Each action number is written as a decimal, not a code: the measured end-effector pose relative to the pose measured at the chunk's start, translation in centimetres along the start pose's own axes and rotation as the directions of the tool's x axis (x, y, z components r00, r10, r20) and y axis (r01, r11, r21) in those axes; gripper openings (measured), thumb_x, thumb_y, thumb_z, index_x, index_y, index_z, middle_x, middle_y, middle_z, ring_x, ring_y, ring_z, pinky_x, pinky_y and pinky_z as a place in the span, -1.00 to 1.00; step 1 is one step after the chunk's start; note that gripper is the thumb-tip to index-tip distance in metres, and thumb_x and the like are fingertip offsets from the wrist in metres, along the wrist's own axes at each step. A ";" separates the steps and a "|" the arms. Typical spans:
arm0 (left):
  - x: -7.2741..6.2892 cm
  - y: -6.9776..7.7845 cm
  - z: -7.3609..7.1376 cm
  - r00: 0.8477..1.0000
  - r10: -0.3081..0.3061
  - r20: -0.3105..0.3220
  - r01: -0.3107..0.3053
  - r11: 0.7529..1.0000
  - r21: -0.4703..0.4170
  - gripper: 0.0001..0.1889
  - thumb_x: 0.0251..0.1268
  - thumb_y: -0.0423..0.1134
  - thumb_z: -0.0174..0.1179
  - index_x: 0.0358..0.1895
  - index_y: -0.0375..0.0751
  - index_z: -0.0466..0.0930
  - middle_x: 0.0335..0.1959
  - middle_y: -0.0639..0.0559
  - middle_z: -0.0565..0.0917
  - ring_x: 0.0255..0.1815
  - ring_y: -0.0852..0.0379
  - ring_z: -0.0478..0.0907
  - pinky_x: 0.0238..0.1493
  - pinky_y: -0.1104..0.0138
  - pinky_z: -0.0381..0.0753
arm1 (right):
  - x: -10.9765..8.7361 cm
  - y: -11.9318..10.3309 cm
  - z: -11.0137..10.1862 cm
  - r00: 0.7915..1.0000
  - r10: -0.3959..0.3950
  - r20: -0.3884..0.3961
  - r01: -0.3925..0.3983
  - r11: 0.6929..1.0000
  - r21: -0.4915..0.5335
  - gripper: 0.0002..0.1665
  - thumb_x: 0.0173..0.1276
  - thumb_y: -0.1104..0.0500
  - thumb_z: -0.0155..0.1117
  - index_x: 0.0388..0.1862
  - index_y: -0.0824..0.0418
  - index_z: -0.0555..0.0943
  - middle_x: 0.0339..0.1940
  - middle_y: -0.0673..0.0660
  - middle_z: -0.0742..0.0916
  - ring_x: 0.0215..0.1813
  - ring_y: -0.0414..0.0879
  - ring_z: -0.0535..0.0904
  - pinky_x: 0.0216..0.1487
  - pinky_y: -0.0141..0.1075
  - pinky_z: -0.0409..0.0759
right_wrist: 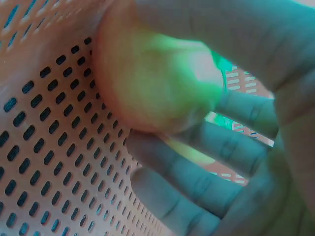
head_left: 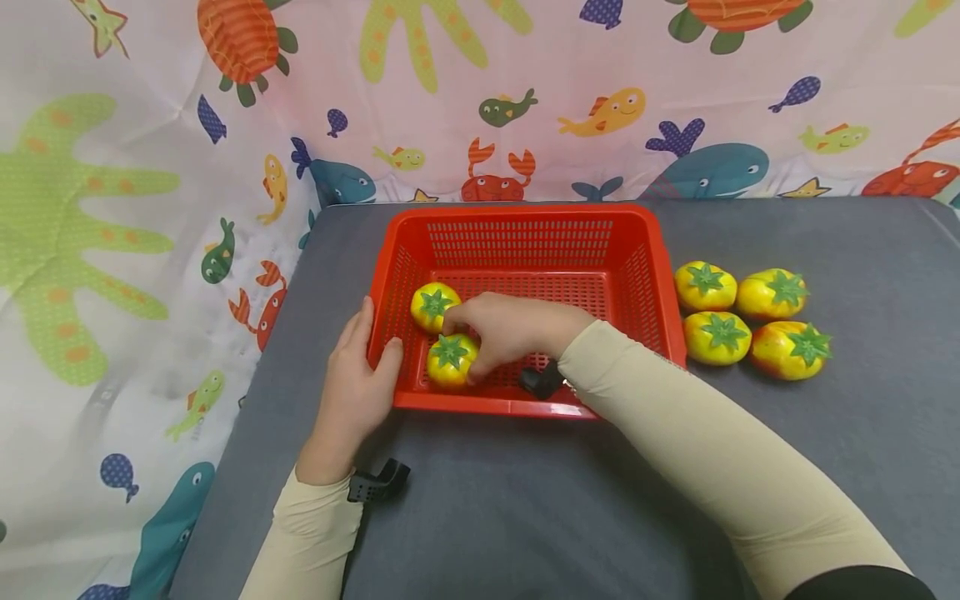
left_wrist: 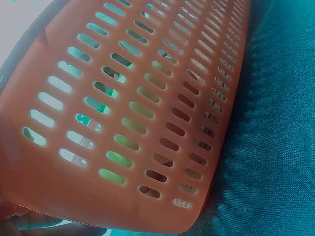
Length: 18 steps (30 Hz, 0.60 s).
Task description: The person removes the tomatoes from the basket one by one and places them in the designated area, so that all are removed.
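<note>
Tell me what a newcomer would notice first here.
The red basket at the head view's centre, with two yellow fruits inside toward its left end. The right hand grips the nearer fruit, while the left hand holds the basket's left side. Four more fruits sit clustered just outside, to the right.

Right of the left hand [head_left: 351, 392], a red rectangular plastic basket [head_left: 517, 406] holds two round yellow fruits [head_left: 448, 365]; right of the right hand [head_left: 513, 329] lie four more [head_left: 717, 339].
</note>
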<state>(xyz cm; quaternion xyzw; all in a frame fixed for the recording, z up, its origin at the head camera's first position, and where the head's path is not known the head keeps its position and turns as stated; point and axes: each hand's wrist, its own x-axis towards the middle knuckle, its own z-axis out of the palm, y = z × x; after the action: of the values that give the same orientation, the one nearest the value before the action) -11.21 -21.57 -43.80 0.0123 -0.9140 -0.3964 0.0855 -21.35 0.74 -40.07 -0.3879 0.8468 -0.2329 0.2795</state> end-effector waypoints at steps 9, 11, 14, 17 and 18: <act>0.0 0.2 -0.1 1.000 -0.002 0.005 0.002 1.000 0.003 -0.21 0.52 -0.09 0.10 0.70 -0.20 0.04 0.60 -0.14 0.33 0.42 -0.18 0.47 0.34 -0.17 0.56 | -0.2 0.6 -0.5 0.998 -0.007 -0.064 0.008 1.000 0.015 -0.14 0.17 0.01 0.67 0.47 0.02 0.58 0.38 0.04 0.61 0.27 -0.06 0.48 0.36 -0.12 0.56; -0.1 0.2 -0.1 1.000 -0.004 0.007 0.004 1.000 0.007 -0.21 0.52 -0.08 0.10 0.71 -0.20 0.04 0.60 -0.15 0.33 0.41 -0.18 0.48 0.32 -0.18 0.56 | -0.3 0.7 -0.6 0.997 -0.006 -0.078 0.007 1.000 0.015 -0.13 0.16 0.00 0.67 0.47 0.01 0.58 0.40 0.05 0.59 0.28 -0.05 0.47 0.35 -0.12 0.57; -0.1 0.3 -0.1 1.000 -0.007 0.012 0.007 1.000 0.008 -0.21 0.52 -0.08 0.10 0.71 -0.21 0.04 0.61 -0.15 0.32 0.42 -0.18 0.47 0.34 -0.18 0.55 | -0.5 0.7 -0.8 0.996 0.003 -0.094 0.000 1.000 0.023 -0.15 0.16 -0.01 0.67 0.46 0.00 0.59 0.39 0.07 0.58 0.28 -0.05 0.46 0.30 -0.13 0.60; -0.1 0.2 -0.1 1.000 -0.013 0.014 0.013 1.000 0.007 -0.21 0.53 -0.08 0.09 0.71 -0.19 0.03 0.61 -0.14 0.32 0.44 -0.18 0.45 0.35 -0.18 0.54 | -0.6 0.6 -1.0 0.993 0.002 -0.114 0.003 0.999 0.038 -0.17 0.16 -0.02 0.66 0.44 -0.01 0.60 0.33 0.05 0.59 0.23 -0.06 0.48 0.20 -0.17 0.65; -0.1 0.2 -0.1 1.000 -0.017 0.015 0.017 1.000 0.005 -0.21 0.53 -0.09 0.09 0.71 -0.19 0.02 0.61 -0.13 0.31 0.44 -0.17 0.45 0.34 -0.17 0.55 | -0.6 0.6 -1.1 0.993 0.000 -0.119 0.005 0.999 0.045 -0.17 0.15 -0.03 0.66 0.43 -0.01 0.60 0.29 0.03 0.60 0.21 -0.07 0.49 0.16 -0.20 0.66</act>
<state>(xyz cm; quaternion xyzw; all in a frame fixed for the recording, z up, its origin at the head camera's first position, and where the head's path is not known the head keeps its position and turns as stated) -11.06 -21.45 -43.58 0.0172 -0.9153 -0.3952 0.0754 -22.05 1.74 -39.48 -0.3680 0.8560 -0.2754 0.2368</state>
